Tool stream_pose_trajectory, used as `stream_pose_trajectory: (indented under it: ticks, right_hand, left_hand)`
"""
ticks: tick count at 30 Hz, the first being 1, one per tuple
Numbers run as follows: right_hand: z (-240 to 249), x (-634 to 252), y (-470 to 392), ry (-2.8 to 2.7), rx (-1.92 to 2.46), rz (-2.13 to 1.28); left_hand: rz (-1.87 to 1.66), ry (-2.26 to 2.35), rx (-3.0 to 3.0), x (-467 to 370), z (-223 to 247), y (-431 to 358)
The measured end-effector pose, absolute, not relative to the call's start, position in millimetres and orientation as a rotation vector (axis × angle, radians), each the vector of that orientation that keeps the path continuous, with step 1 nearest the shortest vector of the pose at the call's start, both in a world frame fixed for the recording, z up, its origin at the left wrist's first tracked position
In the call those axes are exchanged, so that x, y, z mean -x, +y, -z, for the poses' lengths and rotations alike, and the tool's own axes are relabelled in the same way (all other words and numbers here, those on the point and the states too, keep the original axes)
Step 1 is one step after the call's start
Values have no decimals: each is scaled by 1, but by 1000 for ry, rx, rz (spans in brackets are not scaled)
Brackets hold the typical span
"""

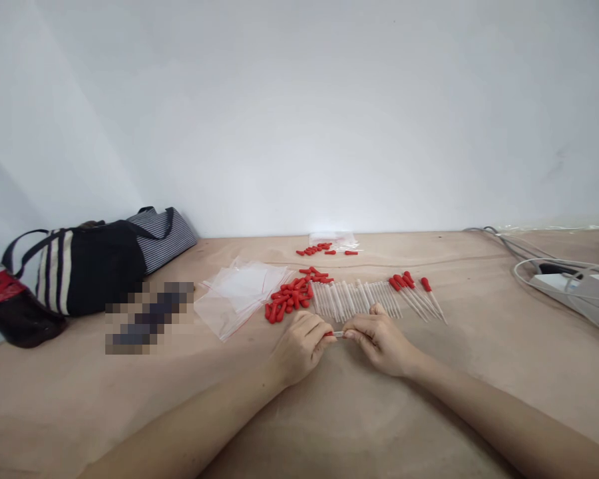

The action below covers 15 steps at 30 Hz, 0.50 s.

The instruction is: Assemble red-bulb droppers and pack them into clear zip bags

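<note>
Between my two hands a dropper is held level, just above the table. My left hand (304,342) is closed around its red rubber bulb (329,334), most of which my fingers hide. My right hand (379,339) pinches the clear glass tube (339,334) close to the bulb. Just beyond the hands lies a row of clear glass tubes (352,299). Left of that row is a pile of loose red bulbs (292,296). To its right lie several droppers (414,296) with red bulbs fitted on their tubes.
Clear zip bags (244,293) lie left of the bulb pile. Farther back are more red bulbs (314,250) and a small bag (334,238). A dark bottle (20,313) and a black striped bag (100,266) stand left. Cables and a white power strip (574,296) are at right.
</note>
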State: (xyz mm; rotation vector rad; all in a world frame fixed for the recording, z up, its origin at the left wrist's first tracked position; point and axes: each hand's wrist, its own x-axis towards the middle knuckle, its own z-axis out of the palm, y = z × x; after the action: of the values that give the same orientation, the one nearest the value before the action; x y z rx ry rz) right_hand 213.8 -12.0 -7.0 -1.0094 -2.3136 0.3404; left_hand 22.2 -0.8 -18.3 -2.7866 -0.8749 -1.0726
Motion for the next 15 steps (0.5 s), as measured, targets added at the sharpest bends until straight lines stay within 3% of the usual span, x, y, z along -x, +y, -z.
stream_pose_trajectory:
  ticks: [7,15]
  right_hand:
    - [5,-244,9,-2104,1196,-349]
    - [1,-313,33,-1443,2211,-59]
  left_hand:
    - [1126,-1270,2651,-8,8,2]
    - [1067,-1421,2502,-2,9,8]
